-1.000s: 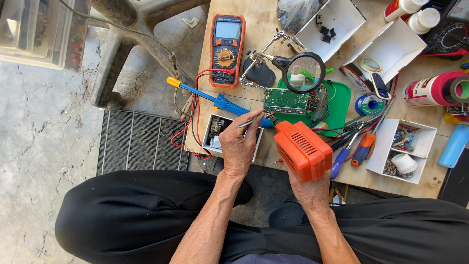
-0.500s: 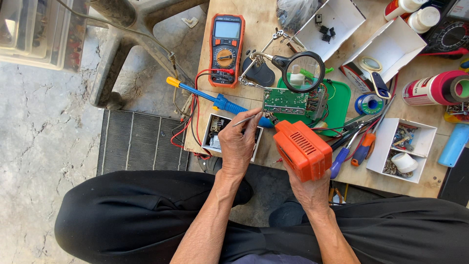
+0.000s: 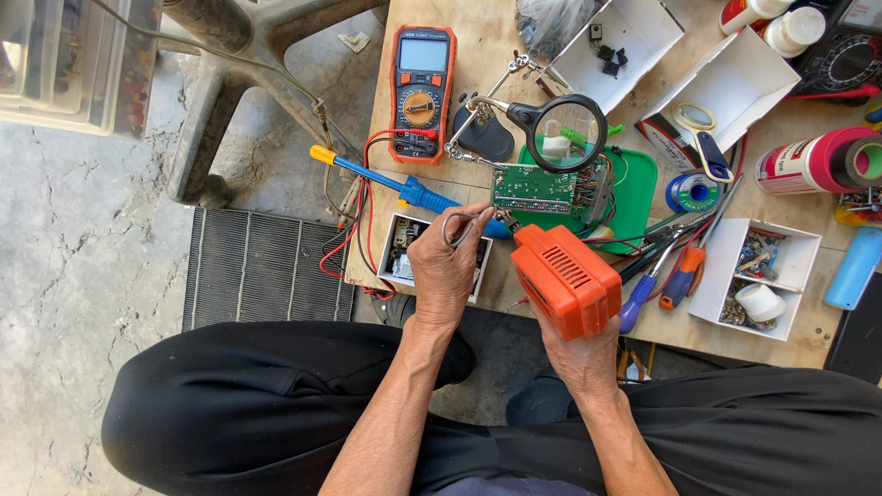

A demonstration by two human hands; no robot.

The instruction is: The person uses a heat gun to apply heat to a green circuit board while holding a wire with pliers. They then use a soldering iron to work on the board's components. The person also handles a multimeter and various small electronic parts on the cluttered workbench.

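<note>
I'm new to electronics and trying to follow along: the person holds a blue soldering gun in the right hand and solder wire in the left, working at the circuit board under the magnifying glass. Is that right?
Not quite: in the head view the soldering gun in the right hand is orange, not blue. The left hand does hold solder wire near the circuit board by the magnifying glass.

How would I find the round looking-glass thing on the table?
Start at the wooden table and find the green tray near its middle. At the tray's top edge, above the green circuit board, sits the magnifying glass. It is the only black-rimmed clear round lens, held up on a thin metal arm.
</note>
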